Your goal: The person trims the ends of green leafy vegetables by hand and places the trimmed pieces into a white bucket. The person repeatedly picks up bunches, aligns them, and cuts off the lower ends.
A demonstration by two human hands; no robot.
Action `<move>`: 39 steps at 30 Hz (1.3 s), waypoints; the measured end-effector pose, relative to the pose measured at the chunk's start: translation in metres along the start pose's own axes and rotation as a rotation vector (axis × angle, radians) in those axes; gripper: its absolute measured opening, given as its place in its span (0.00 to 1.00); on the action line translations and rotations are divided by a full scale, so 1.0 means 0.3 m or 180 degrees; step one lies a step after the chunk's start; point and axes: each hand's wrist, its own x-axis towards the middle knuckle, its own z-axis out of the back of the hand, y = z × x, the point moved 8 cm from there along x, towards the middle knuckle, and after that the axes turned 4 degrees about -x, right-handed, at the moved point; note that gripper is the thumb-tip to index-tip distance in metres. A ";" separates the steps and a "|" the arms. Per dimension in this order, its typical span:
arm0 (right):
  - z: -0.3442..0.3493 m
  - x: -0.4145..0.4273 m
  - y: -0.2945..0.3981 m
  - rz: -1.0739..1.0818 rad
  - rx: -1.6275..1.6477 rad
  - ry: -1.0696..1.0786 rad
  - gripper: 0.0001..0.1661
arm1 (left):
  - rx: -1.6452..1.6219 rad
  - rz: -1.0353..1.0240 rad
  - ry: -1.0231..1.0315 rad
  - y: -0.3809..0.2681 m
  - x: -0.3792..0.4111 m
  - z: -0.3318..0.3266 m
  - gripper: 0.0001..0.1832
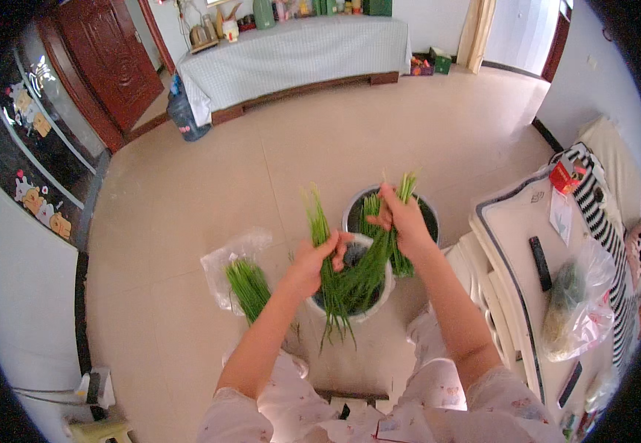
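My left hand (310, 269) grips a bunch of long, thin green chives (318, 224), pale stem ends up and leaves hanging down. Higher and to the right, my right hand (410, 226) holds another chive bunch (374, 263), whose leaves trail down to the left. Under both hands stands a bucket with a whitish liner at its rim (390, 285); its inside is dark and partly covered by leaves. Behind it is a round basin (349, 210) with chives in it, partly hidden by my right hand. A chive pile (247, 288) lies left of my left hand on a clear plastic bag (215, 279).
A cushioned seat (511, 238) on the right bears a remote control (540, 263) and a plastic bag of greens (580, 304). Across the tiled floor (187, 194) stand a cloth-covered table (298, 61) and a water jug (187, 116). A small stool (99, 432) is at lower left.
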 end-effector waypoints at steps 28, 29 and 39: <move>-0.074 -0.069 -0.077 -0.0582 -0.0894 0.0337 0.14 | 0.0288 -0.0186 -0.0240 0.030 0.008 -0.015 0.18; -0.070 -0.067 -0.078 -0.0531 -0.0904 0.0297 0.14 | 0.0384 -0.0232 -0.0304 0.027 0.009 -0.009 0.18; -0.046 -0.036 -0.070 -0.0389 -0.0674 0.0417 0.11 | -0.0218 0.0010 -0.0111 0.015 0.010 -0.036 0.20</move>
